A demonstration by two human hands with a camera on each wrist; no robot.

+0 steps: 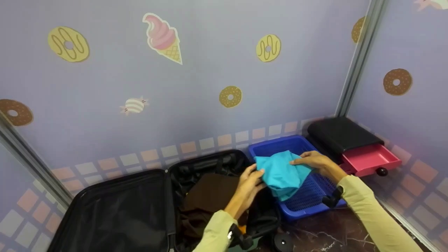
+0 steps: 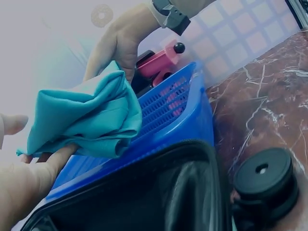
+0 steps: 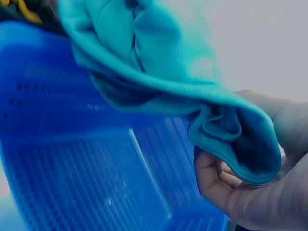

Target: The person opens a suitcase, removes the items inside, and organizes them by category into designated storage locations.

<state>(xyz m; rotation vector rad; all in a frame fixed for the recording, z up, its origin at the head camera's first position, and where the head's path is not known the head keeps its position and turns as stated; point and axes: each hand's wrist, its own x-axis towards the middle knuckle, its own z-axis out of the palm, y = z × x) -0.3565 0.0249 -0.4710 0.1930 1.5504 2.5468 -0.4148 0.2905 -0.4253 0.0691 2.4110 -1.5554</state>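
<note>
A folded piece of turquoise cloth (image 1: pixel 283 173) is held between both hands above a blue plastic basket (image 1: pixel 301 212). My left hand (image 1: pixel 247 187) grips its left side, thumb on top and fingers beneath, as the left wrist view also shows. At the right edge, my right hand (image 1: pixel 316 161) pinches the cloth; in the right wrist view its fingers (image 3: pixel 214 180) curl under the fold. Left of the basket lies an open black suitcase (image 1: pixel 122 210) with dark brown cloth (image 1: pixel 213 192) in its right half.
Behind the basket, at the right, stands a black box (image 1: pixel 344 134) with a pink drawer (image 1: pixel 372 159) pulled out. A suitcase wheel (image 2: pixel 264 173) juts over the dark red marbled surface (image 1: pixel 336 231). Patterned walls (image 1: pixel 210 70) enclose the back and sides.
</note>
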